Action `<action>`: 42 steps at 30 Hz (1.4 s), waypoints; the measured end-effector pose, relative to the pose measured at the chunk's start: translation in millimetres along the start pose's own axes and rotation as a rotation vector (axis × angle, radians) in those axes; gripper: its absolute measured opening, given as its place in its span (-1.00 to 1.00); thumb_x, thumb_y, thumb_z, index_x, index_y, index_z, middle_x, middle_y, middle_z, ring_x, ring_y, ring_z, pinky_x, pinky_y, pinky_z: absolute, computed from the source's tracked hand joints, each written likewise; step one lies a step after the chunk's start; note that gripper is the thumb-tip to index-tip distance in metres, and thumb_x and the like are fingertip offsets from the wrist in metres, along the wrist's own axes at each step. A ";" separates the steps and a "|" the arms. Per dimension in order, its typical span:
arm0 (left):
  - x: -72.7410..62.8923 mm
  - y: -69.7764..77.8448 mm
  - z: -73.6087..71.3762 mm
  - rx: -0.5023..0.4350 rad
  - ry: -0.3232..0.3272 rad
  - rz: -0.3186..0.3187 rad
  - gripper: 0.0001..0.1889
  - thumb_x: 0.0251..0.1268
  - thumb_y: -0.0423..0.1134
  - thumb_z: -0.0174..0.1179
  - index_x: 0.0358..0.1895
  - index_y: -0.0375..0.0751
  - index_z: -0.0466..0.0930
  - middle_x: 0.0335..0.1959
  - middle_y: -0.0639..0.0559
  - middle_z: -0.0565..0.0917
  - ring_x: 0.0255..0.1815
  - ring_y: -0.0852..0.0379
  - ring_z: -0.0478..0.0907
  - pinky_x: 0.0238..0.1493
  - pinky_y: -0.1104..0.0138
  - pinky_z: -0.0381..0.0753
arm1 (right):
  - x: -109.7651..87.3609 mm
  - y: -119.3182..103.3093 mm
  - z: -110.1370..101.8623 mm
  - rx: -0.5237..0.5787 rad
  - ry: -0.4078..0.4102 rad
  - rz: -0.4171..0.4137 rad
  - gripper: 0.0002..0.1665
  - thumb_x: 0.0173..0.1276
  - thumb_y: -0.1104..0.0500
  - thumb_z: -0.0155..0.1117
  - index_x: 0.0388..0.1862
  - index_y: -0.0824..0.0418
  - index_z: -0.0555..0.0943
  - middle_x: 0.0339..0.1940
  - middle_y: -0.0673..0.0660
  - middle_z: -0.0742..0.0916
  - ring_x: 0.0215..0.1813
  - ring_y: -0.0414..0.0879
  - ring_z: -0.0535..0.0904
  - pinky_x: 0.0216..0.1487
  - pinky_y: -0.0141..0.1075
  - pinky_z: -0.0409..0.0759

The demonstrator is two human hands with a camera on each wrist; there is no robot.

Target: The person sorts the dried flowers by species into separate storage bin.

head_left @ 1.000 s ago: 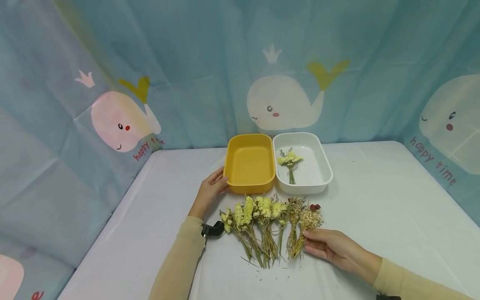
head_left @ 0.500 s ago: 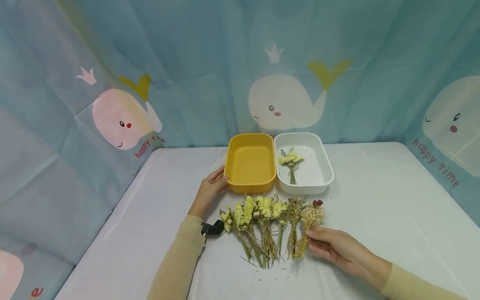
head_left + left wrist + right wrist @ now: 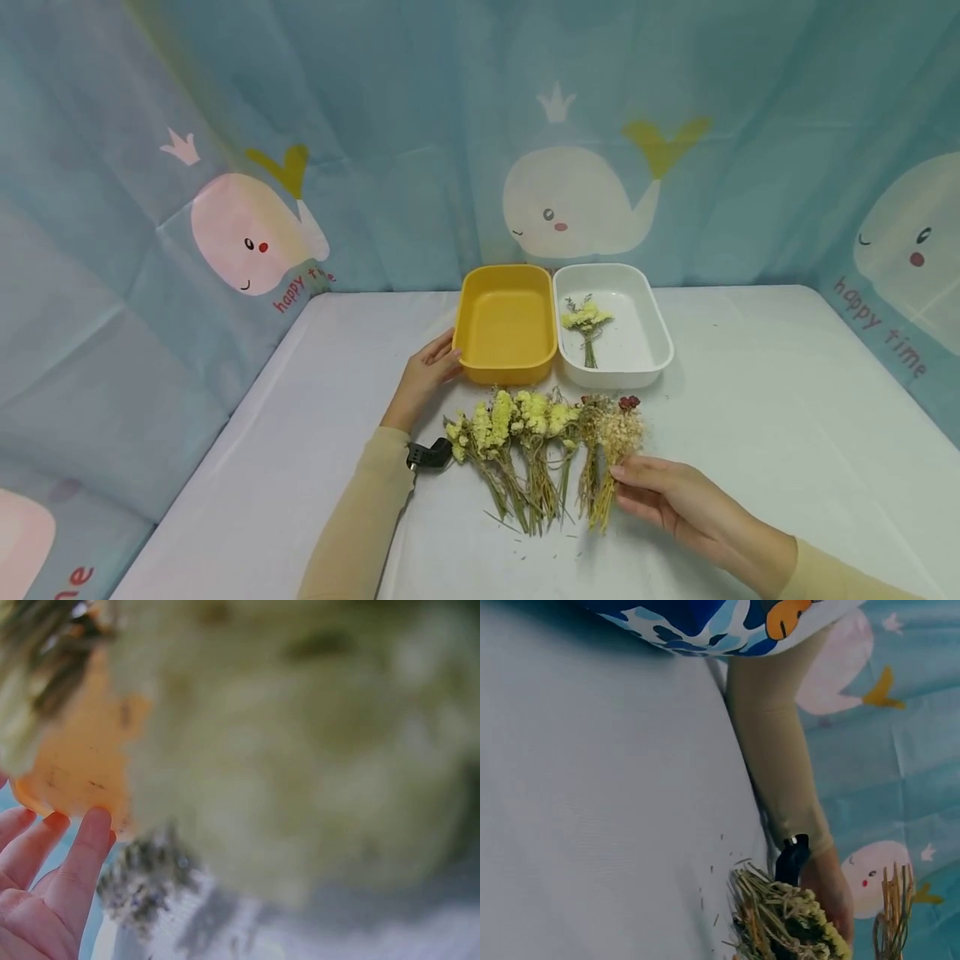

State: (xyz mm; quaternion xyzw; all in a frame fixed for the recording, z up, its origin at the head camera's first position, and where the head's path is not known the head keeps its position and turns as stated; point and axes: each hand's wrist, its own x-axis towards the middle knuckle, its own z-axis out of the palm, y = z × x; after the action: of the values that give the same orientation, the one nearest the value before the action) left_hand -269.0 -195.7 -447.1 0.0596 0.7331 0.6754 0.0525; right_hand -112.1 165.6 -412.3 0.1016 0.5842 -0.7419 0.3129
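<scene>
My left hand (image 3: 427, 375) touches the left side of a yellow plastic tub (image 3: 506, 372) with extended fingers. In the left wrist view its fingers (image 3: 84, 855) lie against the tub's orange-looking wall (image 3: 82, 769). My right hand (image 3: 686, 504) pinches the stems of a dried flower bunch (image 3: 621, 433), which has pale beige blooms and dark red heads on top. Its stem ends (image 3: 892, 915) show in the right wrist view. Just left of it lies a brownish dried bunch (image 3: 590, 450), partly overlapped. Several yellow dried flower bunches (image 3: 495, 425) lie in a row farther left.
A white tub (image 3: 637, 333) stands against the yellow one and contains one yellow dried flower bunch (image 3: 587, 321). Stem bits (image 3: 525, 554) are scattered on the white tablecloth (image 3: 772, 392). A blue whale-print curtain (image 3: 420, 167) encloses the table at the back and sides.
The beige bunch in my right hand first shifts slightly right, then back left, partly over the brownish bunch, its stems nearer to me. My left hand stays at the yellow tub.
</scene>
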 end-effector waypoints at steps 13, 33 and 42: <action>0.8 -2.7 2.7 -0.001 0.024 0.010 -0.39 0.48 -0.16 0.17 0.53 -0.03 0.24 0.49 -0.12 0.38 0.39 -0.06 0.48 0.23 0.24 0.68 | 3.3 -24.0 23.4 -0.080 -0.049 -0.101 -0.07 0.41 0.22 0.30 0.49 0.63 0.03 -0.02 0.04 0.74 -0.06 -0.24 0.74 0.08 -0.41 0.73; -2.8 0.2 7.4 -0.024 0.019 -0.042 -0.40 0.46 -0.14 0.20 0.51 0.03 0.28 0.48 -0.07 0.40 0.41 -0.05 0.46 0.29 0.20 0.64 | 26.6 -49.5 46.7 -0.156 0.010 -0.152 -0.25 0.38 0.24 0.32 0.42 0.57 0.28 -0.09 0.05 0.78 -0.18 -0.26 0.76 -0.02 -0.43 0.76; -2.8 2.4 6.0 -0.028 0.043 -0.027 -0.40 0.46 -0.18 0.19 0.51 0.00 0.29 0.48 -0.10 0.40 0.42 -0.07 0.44 0.32 0.14 0.62 | 53.1 -79.4 58.2 -0.206 0.026 -0.215 -0.36 0.39 0.29 0.30 0.36 0.55 0.38 0.40 0.39 0.50 -0.32 -0.33 0.74 -0.13 -0.48 0.76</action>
State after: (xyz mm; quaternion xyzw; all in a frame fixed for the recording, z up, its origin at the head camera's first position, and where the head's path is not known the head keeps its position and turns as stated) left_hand -265.2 -190.0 -445.2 0.0346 0.7253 0.6859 0.0469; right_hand -187.5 102.8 -358.7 0.0151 0.6688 -0.7058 0.2329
